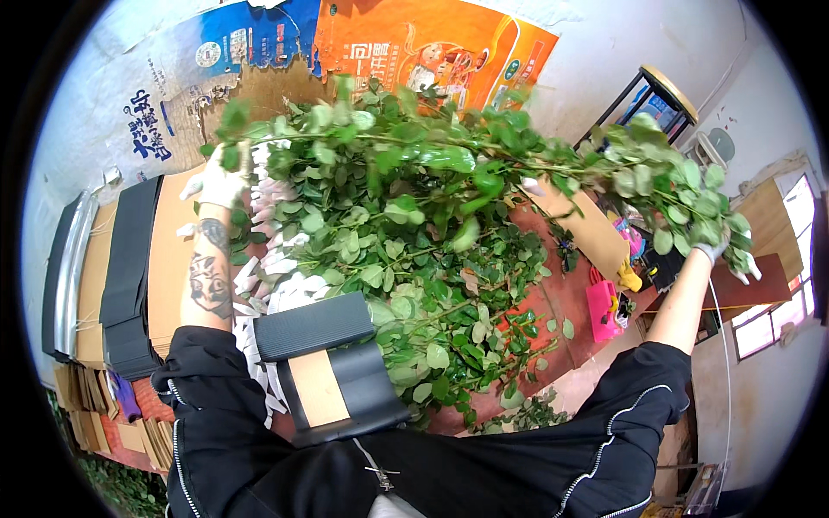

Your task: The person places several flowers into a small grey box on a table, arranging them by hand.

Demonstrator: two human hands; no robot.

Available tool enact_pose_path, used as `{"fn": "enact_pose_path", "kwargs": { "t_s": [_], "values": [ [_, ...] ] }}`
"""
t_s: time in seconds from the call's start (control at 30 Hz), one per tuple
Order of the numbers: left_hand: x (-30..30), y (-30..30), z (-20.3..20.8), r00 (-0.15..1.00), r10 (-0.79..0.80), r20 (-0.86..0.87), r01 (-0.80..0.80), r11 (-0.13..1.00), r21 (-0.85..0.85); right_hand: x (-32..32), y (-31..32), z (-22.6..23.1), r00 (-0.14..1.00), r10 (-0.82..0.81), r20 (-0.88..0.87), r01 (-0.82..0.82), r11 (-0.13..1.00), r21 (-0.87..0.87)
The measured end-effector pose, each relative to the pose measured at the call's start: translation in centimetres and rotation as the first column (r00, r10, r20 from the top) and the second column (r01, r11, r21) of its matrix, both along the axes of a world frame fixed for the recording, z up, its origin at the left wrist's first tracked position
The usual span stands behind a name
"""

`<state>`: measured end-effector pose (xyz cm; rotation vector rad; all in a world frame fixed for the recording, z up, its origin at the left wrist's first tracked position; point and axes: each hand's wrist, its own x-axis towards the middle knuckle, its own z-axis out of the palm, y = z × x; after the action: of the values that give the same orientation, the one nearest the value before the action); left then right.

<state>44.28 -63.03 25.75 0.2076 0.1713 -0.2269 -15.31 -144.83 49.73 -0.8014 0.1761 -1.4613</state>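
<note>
Long leafy green stems (484, 160) stretch between my raised hands, partly smeared by motion. My left hand (226, 180), in a white glove, is closed around their left end at the wall side. At the far right my right hand (712, 249), also gloved, grips the leafy other end; some of its fingers are hidden by leaves. Below lies a thick pile of leafy stems (389, 250) on the red table (566, 298). Pale pinkish-white wrapped ends (269, 194) line the pile's left side. Close to my body sit a black ribbed sheet (315, 326) and brown cardboard (318, 388).
Stacks of black sheets (131, 268) and brown cardboard (171, 259) stand on the left. A pink box (604, 309) and a yellow item (629, 274) lie at right, near a cardboard sheet (580, 226). A stool (669, 93) stands behind, beside an orange poster (432, 52).
</note>
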Motion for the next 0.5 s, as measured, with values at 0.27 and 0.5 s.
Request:
{"fn": "enact_pose_path", "kwargs": {
  "t_s": [0.27, 0.5],
  "values": [
    [2.2, 7.3, -2.3, 0.996, 0.080, -0.033, -0.087, 0.949, -0.302, 2.3, 1.7, 1.4, 0.989, -0.141, -0.052, 0.140, 0.990, -0.011],
    [-1.4, 7.0, -0.8, 1.000, 0.009, -0.016, -0.012, 0.985, -0.172, 0.0, 5.0, 8.5, 0.946, -0.320, 0.058, 0.325, 0.930, -0.172]
  ]
}}
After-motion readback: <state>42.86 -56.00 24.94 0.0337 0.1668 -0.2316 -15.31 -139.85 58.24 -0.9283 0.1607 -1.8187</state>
